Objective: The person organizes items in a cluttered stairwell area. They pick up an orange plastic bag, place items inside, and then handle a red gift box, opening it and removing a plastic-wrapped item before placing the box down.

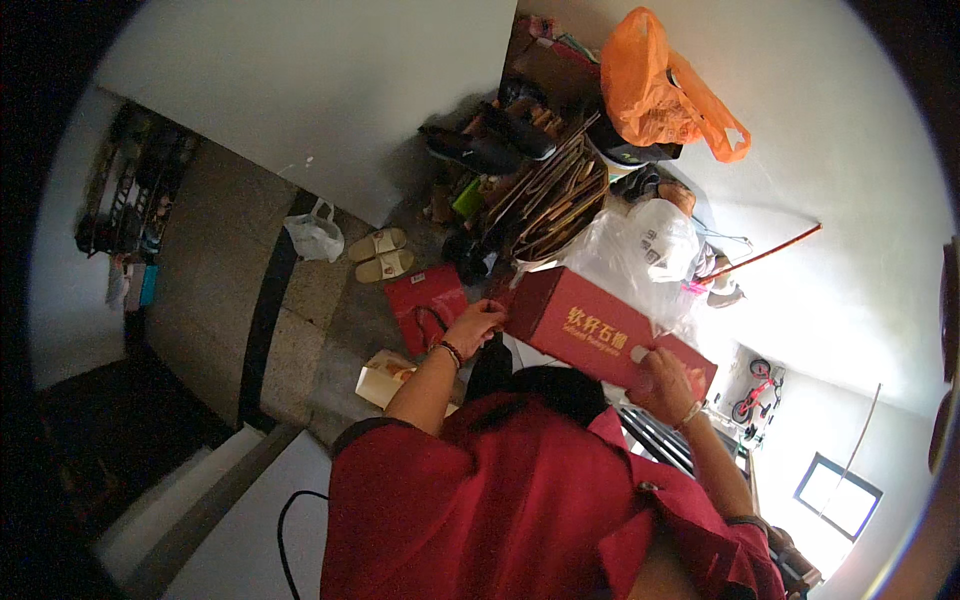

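Observation:
A long red cardboard box (592, 322) with gold writing is held up at a tilt in front of my body. My right hand (664, 386) grips it near its right end, thumb on the printed face. At the opposite end, the bent fingers of my left hand (480, 328) pinch the box's edge; the exact contact is partly hidden. Below and left of that hand, a red paper bag (424, 300) with a dark handle lies on the floor. A cream-coloured printed carton (382, 375) sits partly behind my left forearm.
Flattened cardboard (559, 191) is stacked upright by the wall, beside dark shoes (480, 146). An orange plastic bag (637, 90) rests above a bucket. White plastic bags (660, 240) bulge behind the box. Slippers (381, 255) and a small white bag (316, 234) lie near a dark floor strip.

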`<action>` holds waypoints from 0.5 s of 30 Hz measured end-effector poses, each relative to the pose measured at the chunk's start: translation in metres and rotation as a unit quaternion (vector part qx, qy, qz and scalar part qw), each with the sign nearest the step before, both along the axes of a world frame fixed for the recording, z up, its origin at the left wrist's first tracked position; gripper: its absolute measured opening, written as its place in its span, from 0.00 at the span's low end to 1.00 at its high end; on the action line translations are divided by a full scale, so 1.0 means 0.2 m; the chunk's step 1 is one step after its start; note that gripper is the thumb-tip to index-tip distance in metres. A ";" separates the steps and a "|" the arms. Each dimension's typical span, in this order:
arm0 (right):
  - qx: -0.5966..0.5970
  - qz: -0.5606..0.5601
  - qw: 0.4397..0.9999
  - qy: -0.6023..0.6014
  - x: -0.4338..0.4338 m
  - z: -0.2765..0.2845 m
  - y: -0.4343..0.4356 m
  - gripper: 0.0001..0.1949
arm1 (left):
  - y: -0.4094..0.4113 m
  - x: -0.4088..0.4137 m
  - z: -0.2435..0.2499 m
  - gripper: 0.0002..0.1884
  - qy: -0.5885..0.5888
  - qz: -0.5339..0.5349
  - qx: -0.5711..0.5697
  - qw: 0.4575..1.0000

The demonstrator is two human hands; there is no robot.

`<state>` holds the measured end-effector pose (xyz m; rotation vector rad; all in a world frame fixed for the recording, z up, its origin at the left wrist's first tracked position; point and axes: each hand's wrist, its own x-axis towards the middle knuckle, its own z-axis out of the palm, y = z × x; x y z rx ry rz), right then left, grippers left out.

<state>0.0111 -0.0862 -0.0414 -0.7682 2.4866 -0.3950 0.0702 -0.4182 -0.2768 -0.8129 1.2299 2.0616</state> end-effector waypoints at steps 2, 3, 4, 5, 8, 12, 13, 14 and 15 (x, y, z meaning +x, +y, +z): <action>-0.038 -0.010 0.999 0.015 0.02 -0.02 0.01 0.28 | -0.01 0.01 -0.02 0.14 0.017 -0.025 -0.047 0.998; 0.002 -0.028 1.000 -0.001 0.03 -0.01 0.03 0.28 | -0.02 0.02 -0.03 0.14 0.026 -0.039 -0.063 0.997; -0.014 -0.030 0.999 -0.004 0.04 -0.01 0.04 0.28 | -0.02 0.02 -0.05 0.13 0.040 -0.056 -0.080 0.994; -0.024 -0.034 0.999 -0.007 0.04 0.02 0.07 0.28 | -0.02 0.03 -0.06 0.13 0.062 -0.084 -0.132 0.986; -0.004 -0.070 0.997 -0.004 0.07 0.09 0.09 0.28 | 0.03 0.06 -0.08 0.12 0.122 -0.126 -0.236 0.956; 0.004 -0.081 0.997 0.019 0.11 0.21 0.08 0.26 | 0.11 0.06 -0.08 0.14 0.175 -0.147 -0.342 0.912; 0.013 -0.084 0.996 0.023 0.12 0.24 0.08 0.26 | 0.13 0.05 -0.08 0.15 0.182 -0.178 -0.387 0.886; 0.025 -0.089 0.995 0.023 0.14 0.27 0.08 0.26 | 0.16 0.03 -0.09 0.15 0.174 -0.195 -0.382 0.886; 0.015 -0.086 0.995 0.038 0.15 0.29 0.08 0.25 | 0.18 0.00 -0.09 0.16 0.155 -0.223 -0.375 0.887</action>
